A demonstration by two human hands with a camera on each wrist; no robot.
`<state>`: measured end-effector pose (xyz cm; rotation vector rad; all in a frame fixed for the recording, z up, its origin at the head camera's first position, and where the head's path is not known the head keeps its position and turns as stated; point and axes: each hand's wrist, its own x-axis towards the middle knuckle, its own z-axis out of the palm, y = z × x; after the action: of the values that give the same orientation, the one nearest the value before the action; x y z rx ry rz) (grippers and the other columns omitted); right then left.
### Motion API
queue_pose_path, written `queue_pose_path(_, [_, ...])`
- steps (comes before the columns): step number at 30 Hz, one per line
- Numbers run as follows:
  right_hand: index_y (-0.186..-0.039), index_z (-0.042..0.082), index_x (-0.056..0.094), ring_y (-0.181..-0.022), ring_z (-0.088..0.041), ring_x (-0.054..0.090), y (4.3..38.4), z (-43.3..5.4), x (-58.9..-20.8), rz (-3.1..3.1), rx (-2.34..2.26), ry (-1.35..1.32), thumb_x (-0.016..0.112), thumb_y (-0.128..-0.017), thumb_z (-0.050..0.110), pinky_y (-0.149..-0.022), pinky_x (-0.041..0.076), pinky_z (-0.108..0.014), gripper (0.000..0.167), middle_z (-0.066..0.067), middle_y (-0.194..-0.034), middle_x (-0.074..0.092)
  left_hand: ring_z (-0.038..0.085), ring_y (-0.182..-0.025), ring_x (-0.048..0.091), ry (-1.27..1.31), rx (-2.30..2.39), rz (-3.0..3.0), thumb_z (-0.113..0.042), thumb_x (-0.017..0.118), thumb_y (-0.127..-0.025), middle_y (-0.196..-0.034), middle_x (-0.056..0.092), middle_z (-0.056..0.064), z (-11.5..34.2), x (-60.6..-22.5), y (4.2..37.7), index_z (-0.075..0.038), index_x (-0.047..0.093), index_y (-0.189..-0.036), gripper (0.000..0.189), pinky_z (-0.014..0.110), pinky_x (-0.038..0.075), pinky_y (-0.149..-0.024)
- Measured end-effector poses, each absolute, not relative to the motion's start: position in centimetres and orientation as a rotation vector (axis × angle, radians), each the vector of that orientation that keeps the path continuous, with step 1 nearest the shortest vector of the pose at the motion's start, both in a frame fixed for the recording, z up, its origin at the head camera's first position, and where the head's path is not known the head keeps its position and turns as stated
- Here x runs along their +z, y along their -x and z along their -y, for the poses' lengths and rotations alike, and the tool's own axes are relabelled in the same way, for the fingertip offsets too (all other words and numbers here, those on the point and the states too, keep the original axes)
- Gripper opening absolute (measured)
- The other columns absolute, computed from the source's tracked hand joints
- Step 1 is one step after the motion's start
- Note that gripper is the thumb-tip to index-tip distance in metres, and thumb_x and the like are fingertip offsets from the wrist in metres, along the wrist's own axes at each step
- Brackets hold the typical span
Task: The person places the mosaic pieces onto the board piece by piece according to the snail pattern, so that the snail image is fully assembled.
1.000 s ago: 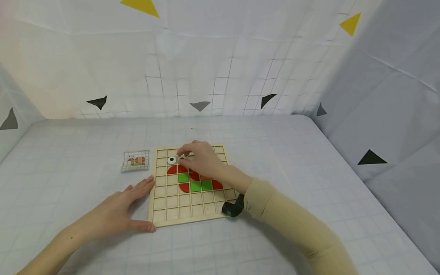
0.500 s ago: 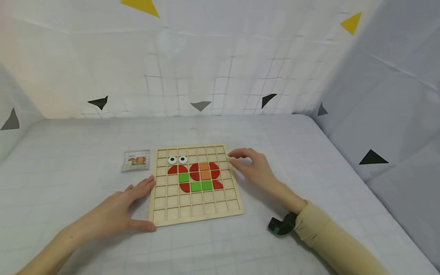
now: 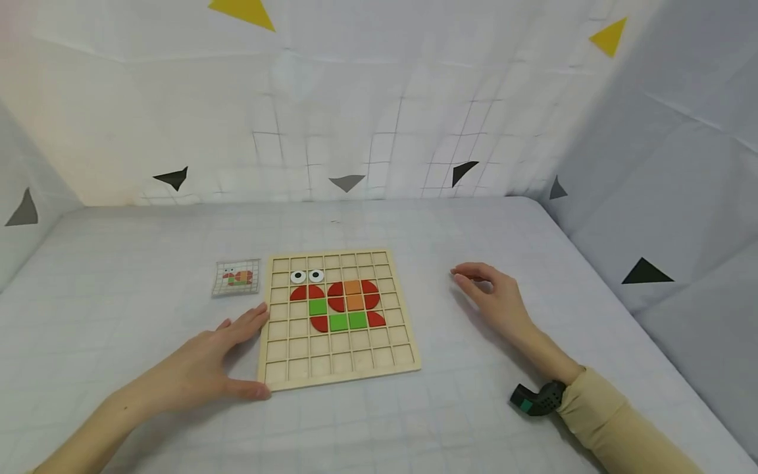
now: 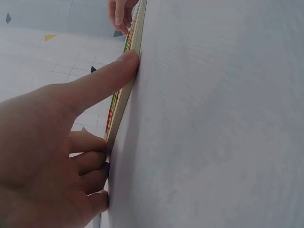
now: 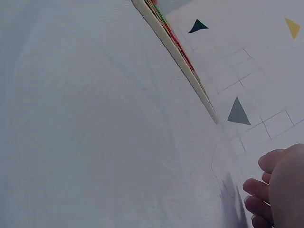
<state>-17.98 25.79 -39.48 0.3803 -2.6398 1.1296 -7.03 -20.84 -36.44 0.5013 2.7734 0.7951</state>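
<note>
A wooden grid board (image 3: 320, 366) lies flat on the table in the head view. Set into its cells are two round eye pieces (image 3: 299, 276), several red curved pieces (image 3: 370, 301), orange squares (image 3: 353, 302) and green squares (image 3: 338, 322). Together they form a snail-like figure. My left hand (image 3: 204, 365) rests at the board's left side, thumb and fingers spread and touching its edge; the left wrist view shows this contact too. Well to the right of the board, apart from it, is my right hand (image 3: 500, 303), its fingers loosely bent with no piece visible in them.
Left of the board's upper corner lies a small card (image 3: 235, 278) printed with a similar figure on a grid. A black device (image 3: 535, 399) is worn at the right wrist. White cloth walls (image 3: 367, 118) with coloured triangles rise behind and beside the table (image 3: 450, 428).
My right hand has let go of the right eye piece and moved off the board to the right. Both eye pieces are uncovered. The left hand and board stay put.
</note>
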Motion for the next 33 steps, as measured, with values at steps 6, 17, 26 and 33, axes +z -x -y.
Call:
queue_pose_path(6, [-0.120, 0.018, 0.070, -0.107, -0.009, 0.062, 17.8, -26.0, -40.0, 2.624, 1.109, -0.377, 0.062, -0.099, 0.036, -0.093, 0.048, -0.023, 0.028, 0.003, -0.115, 0.073, 0.057, -0.141, 0.029, -0.508, 0.799, -2.764, -0.079, 0.072, -0.065, -0.165, 0.027, 0.003, 20.7, -36.6, 7.1, -0.016, 0.036, -0.156, 0.116, 0.069, 0.028, -0.112])
queue_pose_path(17, [-0.124, 0.015, 0.067, -0.107, -0.008, 0.061, 17.8, -25.7, -40.0, 2.611, 1.117, -0.373, 0.061, -0.100, 0.036, -0.093, 0.047, -0.025, 0.033, 0.005, -0.118, 0.072, 0.059, -0.140, 0.029, -0.467, 0.784, -2.770, -0.080, 0.071, -0.065, -0.165, 0.026, -0.001, 20.9, -36.5, 6.8, -0.022, 0.034, -0.157, 0.115, 0.073, 0.029, -0.109])
queue_pose_path(26, [-0.124, 0.014, 0.067, -0.107, -0.020, 0.061, 17.8, -25.6, -39.9, 2.591, 1.091, -0.389, 0.062, -0.100, 0.033, -0.094, 0.046, -0.038, 0.031, -0.003, -0.117, 0.071, 0.058, -0.140, 0.030, -0.487, 0.791, -2.783, -0.081, 0.069, -0.065, -0.165, 0.027, 0.000, 21.1, -36.6, 6.8, -0.021, 0.036, -0.156, 0.114, 0.071, 0.029, -0.110])
queue_pose_path(33, [-0.138, 0.005, 0.057, -0.122, -0.038, 0.052, 17.8, -25.5, -38.1, 2.613, 0.846, -0.495, 0.064, -0.098, 0.030, -0.101, 0.040, -0.057, 0.047, -0.018, -0.136, 0.059, 0.043, -0.142, 0.039, -0.405, 0.819, -2.886, -0.073, 0.067, -0.077, -0.159, 0.039, 0.006, 21.9, -35.3, 7.3, -0.018, 0.038, -0.155, 0.100, 0.065, 0.035, -0.109])
